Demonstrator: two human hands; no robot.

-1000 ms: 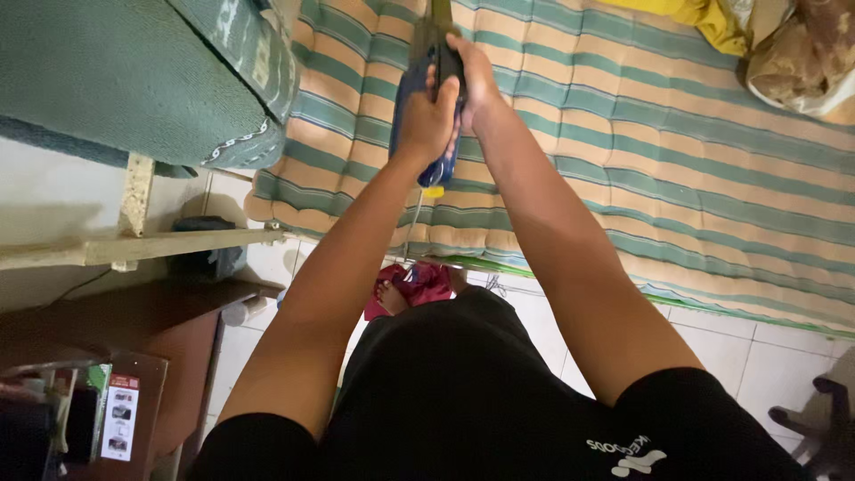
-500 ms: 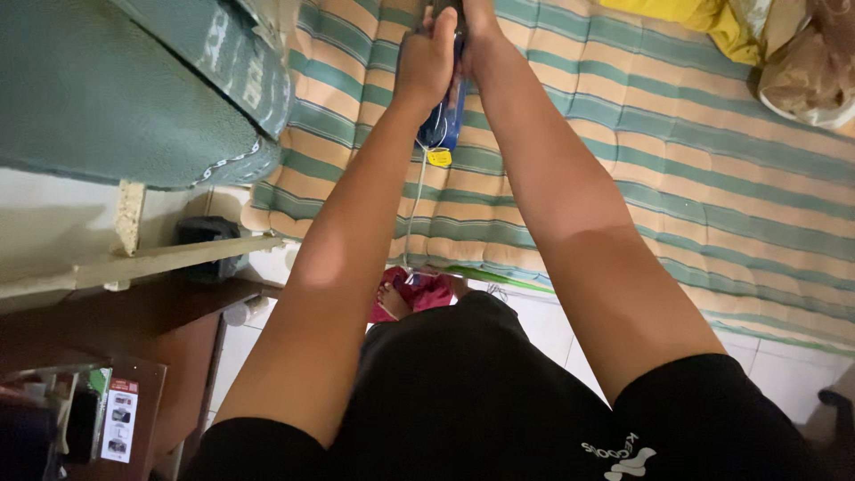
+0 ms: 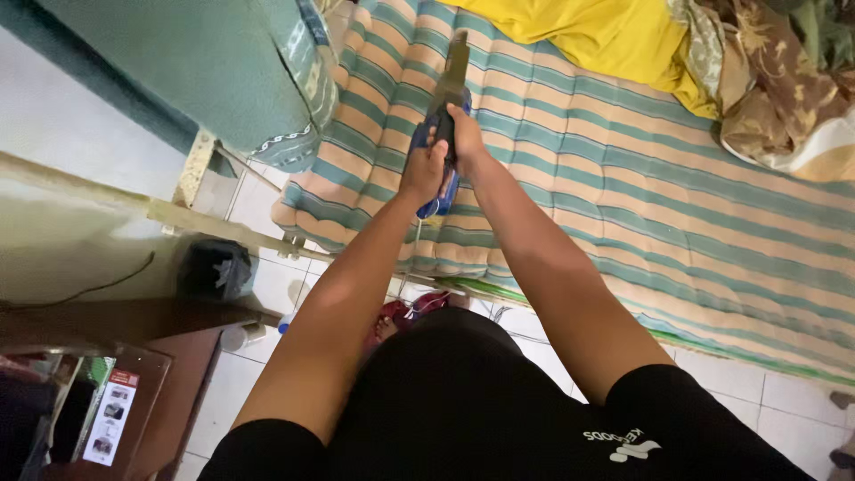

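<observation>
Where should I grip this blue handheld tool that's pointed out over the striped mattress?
Probably at the dark grip at the near end of the blue tool, coming from behind, as the left hand and right hand do: its narrow nozzle points away over the mattress.

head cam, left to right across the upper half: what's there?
Green mattress edge → left hand and right hand, both gripping the blue handheld device → striped mattress → yellow cloth → patterned brown fabric.
</observation>
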